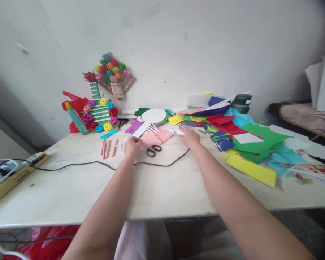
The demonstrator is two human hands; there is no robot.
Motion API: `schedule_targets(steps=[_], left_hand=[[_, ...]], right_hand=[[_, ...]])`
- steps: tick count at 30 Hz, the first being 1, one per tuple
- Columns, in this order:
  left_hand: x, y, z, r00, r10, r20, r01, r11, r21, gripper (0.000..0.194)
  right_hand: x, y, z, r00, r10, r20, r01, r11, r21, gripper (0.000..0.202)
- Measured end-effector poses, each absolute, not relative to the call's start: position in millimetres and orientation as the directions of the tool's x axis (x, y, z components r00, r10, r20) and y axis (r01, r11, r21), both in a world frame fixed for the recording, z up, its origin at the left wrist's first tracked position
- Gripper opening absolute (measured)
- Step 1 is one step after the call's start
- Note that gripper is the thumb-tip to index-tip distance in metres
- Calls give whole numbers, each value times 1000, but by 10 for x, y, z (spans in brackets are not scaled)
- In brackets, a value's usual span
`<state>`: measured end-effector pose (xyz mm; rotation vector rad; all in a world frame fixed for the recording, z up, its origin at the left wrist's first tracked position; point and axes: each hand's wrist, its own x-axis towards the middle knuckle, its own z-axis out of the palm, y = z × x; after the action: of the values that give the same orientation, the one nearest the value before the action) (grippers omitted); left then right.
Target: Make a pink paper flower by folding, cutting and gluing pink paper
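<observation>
My left hand (132, 146) is pinched closed just above the table, left of the black-handled scissors (151, 150). Small white pieces (120, 145) show beside its fingertips; whether they are held is unclear. My right hand (191, 138) is closed around a white glue gun (176, 130), partly hidden by the fingers. A black cord (162, 165) runs from under that hand across the table to the left. Pink paper (153, 138) and thin white strips (151, 127) lie between the hands. Several pink paper rolls (108, 148) lie left of my left hand.
Coloured sheets (260, 139) are heaped on the right near a dark green bottle (241, 104). A flower-decorated guitar shape (97, 108), a glue bottle (78, 121) and a white disc (154, 116) stand or lie at the back. A power strip (18, 177) sits at left.
</observation>
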<state>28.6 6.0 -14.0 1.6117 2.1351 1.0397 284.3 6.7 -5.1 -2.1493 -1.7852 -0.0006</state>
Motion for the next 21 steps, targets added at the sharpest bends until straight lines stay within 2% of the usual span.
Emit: schedule_targets(steps=[9, 21], left_hand=[[306, 69, -157, -298, 934, 196, 799, 132, 587, 26], [311, 88, -189, -241, 951, 193, 823, 95, 561, 24]], right_hand=[[3011, 150, -88, 254, 966, 54, 938, -232, -257, 44], [3042, 157, -60, 240, 970, 32, 944, -225, -240, 42]])
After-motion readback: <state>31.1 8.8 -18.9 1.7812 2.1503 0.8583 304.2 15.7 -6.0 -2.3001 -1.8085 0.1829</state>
